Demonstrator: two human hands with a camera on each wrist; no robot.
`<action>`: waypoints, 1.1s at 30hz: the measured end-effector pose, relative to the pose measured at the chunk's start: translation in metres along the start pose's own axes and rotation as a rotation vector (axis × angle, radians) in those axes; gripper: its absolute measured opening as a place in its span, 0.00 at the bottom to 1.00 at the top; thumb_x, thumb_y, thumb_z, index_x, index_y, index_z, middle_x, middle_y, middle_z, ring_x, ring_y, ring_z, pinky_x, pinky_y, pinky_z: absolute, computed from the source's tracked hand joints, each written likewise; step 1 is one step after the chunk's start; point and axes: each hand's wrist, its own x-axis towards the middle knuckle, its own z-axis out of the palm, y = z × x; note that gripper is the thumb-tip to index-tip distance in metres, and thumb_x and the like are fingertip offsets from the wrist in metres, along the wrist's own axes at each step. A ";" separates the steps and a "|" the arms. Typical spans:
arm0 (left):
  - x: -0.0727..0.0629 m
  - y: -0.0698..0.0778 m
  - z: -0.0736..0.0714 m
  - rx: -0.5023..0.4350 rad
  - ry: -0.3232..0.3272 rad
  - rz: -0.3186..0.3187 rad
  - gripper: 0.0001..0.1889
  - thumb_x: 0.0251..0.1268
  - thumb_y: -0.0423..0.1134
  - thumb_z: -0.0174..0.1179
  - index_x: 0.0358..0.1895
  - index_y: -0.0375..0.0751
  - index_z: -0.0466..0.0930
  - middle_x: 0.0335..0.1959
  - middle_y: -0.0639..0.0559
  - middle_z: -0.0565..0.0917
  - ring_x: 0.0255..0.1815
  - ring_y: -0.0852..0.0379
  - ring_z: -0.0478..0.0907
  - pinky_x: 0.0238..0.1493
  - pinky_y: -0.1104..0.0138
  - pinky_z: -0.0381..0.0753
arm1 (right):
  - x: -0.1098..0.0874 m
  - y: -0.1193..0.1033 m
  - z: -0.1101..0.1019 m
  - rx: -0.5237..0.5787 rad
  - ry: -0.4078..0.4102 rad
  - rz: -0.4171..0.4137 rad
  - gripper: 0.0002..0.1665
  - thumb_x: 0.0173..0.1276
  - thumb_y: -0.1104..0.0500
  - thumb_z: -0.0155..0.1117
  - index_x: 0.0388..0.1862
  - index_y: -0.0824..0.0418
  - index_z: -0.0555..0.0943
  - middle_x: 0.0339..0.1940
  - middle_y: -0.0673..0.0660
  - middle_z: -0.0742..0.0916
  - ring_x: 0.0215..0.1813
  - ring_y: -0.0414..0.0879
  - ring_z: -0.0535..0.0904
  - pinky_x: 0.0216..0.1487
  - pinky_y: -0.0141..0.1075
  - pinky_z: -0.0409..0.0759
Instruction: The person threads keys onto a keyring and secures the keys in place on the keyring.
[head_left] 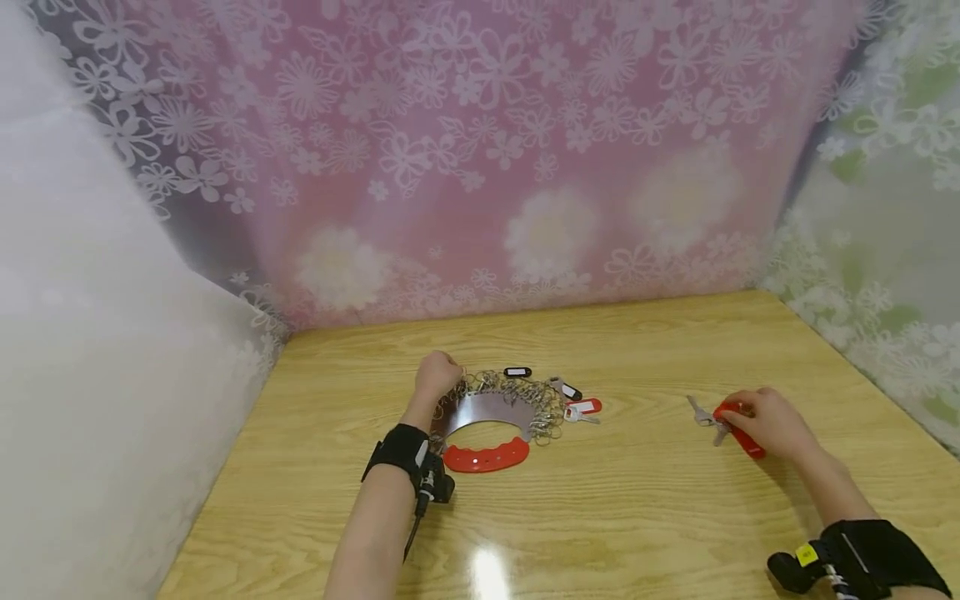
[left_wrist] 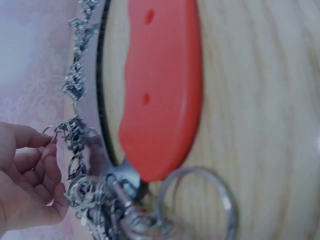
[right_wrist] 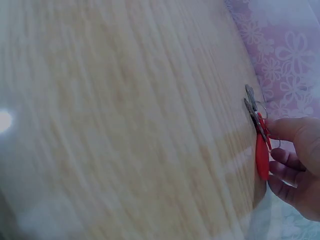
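Note:
On the table lies a curved metal key holder (head_left: 491, 407) with a red grip handle (head_left: 486, 457) and many small rings clustered along its outer edge. At its upper left side, my left hand (head_left: 437, 375) pinches a thin metal ring (left_wrist: 55, 134) between thumb and index finger, its other fingers loosely curled. Well to the right, my right hand (head_left: 776, 425) pinches a red key tag (head_left: 747, 444), with silver keys (head_left: 703, 415) hanging to its left. In the right wrist view, a thin ring (right_wrist: 264, 106) joins those keys to the tag.
Beside the holder's upper and right edge lie a black key tag (head_left: 517, 372), another black tag (head_left: 572, 391) and a red tag (head_left: 589, 405) with a key (head_left: 587, 418). Floral cloth (head_left: 525, 167) hangs behind the wooden table (head_left: 600, 517), with a white sheet (head_left: 112, 333) on the left.

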 end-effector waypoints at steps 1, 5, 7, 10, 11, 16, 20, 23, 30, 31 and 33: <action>0.000 -0.001 -0.001 -0.028 -0.005 0.004 0.22 0.57 0.32 0.54 0.07 0.43 0.59 0.07 0.54 0.57 0.10 0.58 0.50 0.15 0.66 0.55 | 0.000 0.000 0.001 -0.004 0.005 0.002 0.16 0.60 0.62 0.65 0.40 0.75 0.78 0.32 0.70 0.78 0.33 0.62 0.74 0.32 0.53 0.73; -0.001 -0.002 -0.004 -0.109 -0.019 0.028 0.19 0.56 0.31 0.54 0.08 0.41 0.66 0.10 0.50 0.71 0.10 0.58 0.57 0.18 0.66 0.61 | -0.003 -0.002 0.002 -0.008 0.016 0.025 0.16 0.62 0.62 0.63 0.40 0.77 0.77 0.26 0.64 0.80 0.28 0.55 0.74 0.28 0.48 0.73; -0.003 -0.001 -0.007 -0.144 -0.038 0.005 0.17 0.58 0.32 0.55 0.10 0.38 0.70 0.14 0.48 0.77 0.12 0.57 0.60 0.20 0.66 0.63 | -0.005 -0.004 0.002 -0.005 -0.002 0.067 0.19 0.64 0.60 0.62 0.41 0.78 0.75 0.25 0.62 0.80 0.25 0.52 0.74 0.26 0.45 0.73; -0.009 0.001 -0.010 -0.223 -0.072 -0.004 0.16 0.60 0.32 0.53 0.13 0.35 0.72 0.13 0.46 0.75 0.13 0.57 0.61 0.22 0.67 0.62 | -0.007 -0.007 0.001 -0.008 -0.027 0.117 0.23 0.65 0.57 0.60 0.42 0.79 0.72 0.24 0.62 0.80 0.24 0.52 0.75 0.25 0.45 0.72; -0.010 0.001 -0.010 -0.243 -0.081 -0.002 0.16 0.61 0.33 0.53 0.15 0.34 0.72 0.13 0.47 0.74 0.14 0.57 0.62 0.23 0.67 0.63 | -0.007 -0.008 0.001 -0.009 -0.028 0.127 0.23 0.66 0.56 0.60 0.42 0.79 0.72 0.24 0.62 0.80 0.24 0.53 0.76 0.26 0.45 0.73; -0.016 0.004 -0.012 -0.301 -0.110 0.019 0.14 0.63 0.33 0.52 0.22 0.29 0.77 0.15 0.46 0.75 0.19 0.53 0.72 0.27 0.64 0.70 | -0.011 -0.010 0.000 0.003 -0.002 0.135 0.16 0.66 0.59 0.60 0.36 0.74 0.75 0.24 0.59 0.81 0.25 0.53 0.75 0.27 0.45 0.72; -0.018 0.006 -0.013 -0.319 -0.140 0.018 0.13 0.65 0.34 0.52 0.29 0.26 0.80 0.20 0.43 0.79 0.25 0.47 0.79 0.32 0.61 0.78 | -0.015 -0.008 0.003 0.007 0.035 0.128 0.12 0.66 0.61 0.58 0.32 0.72 0.76 0.22 0.55 0.79 0.22 0.47 0.71 0.24 0.40 0.67; -0.020 0.007 -0.014 -0.317 -0.163 0.012 0.12 0.66 0.34 0.53 0.35 0.25 0.81 0.25 0.41 0.81 0.29 0.45 0.81 0.34 0.59 0.80 | -0.018 -0.005 0.006 0.004 0.077 0.101 0.10 0.66 0.63 0.58 0.30 0.71 0.77 0.20 0.54 0.78 0.21 0.45 0.67 0.22 0.38 0.64; -0.020 0.007 -0.015 -0.172 -0.105 0.071 0.05 0.59 0.27 0.56 0.28 0.29 0.80 0.25 0.41 0.81 0.22 0.52 0.74 0.24 0.67 0.69 | -0.018 0.000 0.005 -0.014 0.114 0.033 0.05 0.62 0.66 0.61 0.30 0.69 0.80 0.23 0.58 0.81 0.23 0.51 0.74 0.25 0.44 0.70; -0.020 0.008 -0.015 -0.148 -0.088 0.082 0.05 0.58 0.27 0.56 0.28 0.29 0.80 0.25 0.41 0.80 0.22 0.53 0.72 0.23 0.67 0.68 | -0.018 0.001 0.004 -0.012 0.106 0.030 0.05 0.62 0.66 0.62 0.30 0.69 0.80 0.24 0.59 0.82 0.25 0.53 0.75 0.26 0.46 0.71; -0.020 0.008 -0.015 -0.101 -0.056 0.100 0.04 0.57 0.26 0.55 0.30 0.32 0.80 0.27 0.43 0.80 0.23 0.54 0.71 0.24 0.67 0.68 | -0.017 0.001 0.002 -0.002 0.079 0.027 0.04 0.62 0.68 0.61 0.32 0.70 0.80 0.24 0.59 0.82 0.24 0.52 0.75 0.25 0.45 0.71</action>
